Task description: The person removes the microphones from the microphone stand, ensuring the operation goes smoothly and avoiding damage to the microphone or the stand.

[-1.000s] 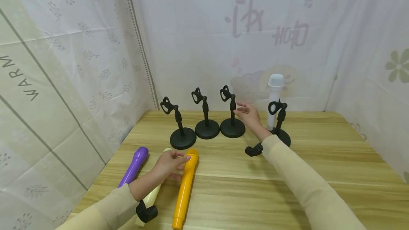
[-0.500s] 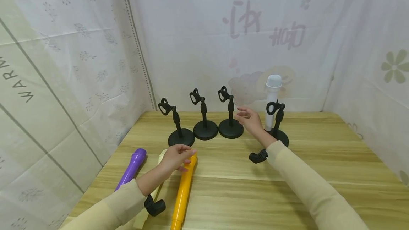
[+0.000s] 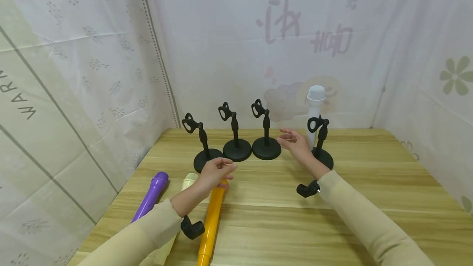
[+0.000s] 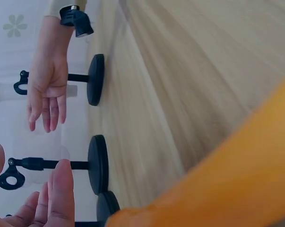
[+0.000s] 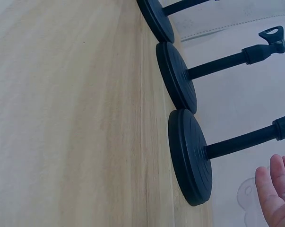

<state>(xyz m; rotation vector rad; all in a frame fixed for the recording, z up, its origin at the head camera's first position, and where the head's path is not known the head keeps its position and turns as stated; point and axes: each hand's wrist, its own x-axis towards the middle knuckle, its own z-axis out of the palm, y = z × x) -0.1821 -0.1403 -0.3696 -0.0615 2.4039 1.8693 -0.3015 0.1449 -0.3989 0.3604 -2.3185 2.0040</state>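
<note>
My left hand (image 3: 210, 177) hovers over the head end of an orange microphone (image 3: 212, 225), its fingers loosely bent. The left wrist view has the microphone (image 4: 237, 179) apart from the fingers, so nothing is gripped. My right hand (image 3: 297, 145) is held in the air just right of a black microphone stand (image 3: 267, 150), fingers extended and holding nothing. A white microphone (image 3: 315, 95) stands upright by the rightmost stand (image 3: 323, 159); whether its clip holds it I cannot tell. Left of the orange one lie a cream microphone (image 3: 189, 180), partly hidden by my arm, and a purple microphone (image 3: 151, 196).
Two more black stands, one in the middle (image 3: 237, 150) and one at the left (image 3: 199, 160), hold raised clips with no microphone. The wooden table (image 3: 281, 233) reaches back to a printed curtain (image 3: 221, 52). Each wrist carries a small black camera (image 3: 192, 228).
My left hand has moved right and away from me, across the orange microphone's head. The right hand has drawn back slightly to the right from the stand. The microphones lie where they were.
</note>
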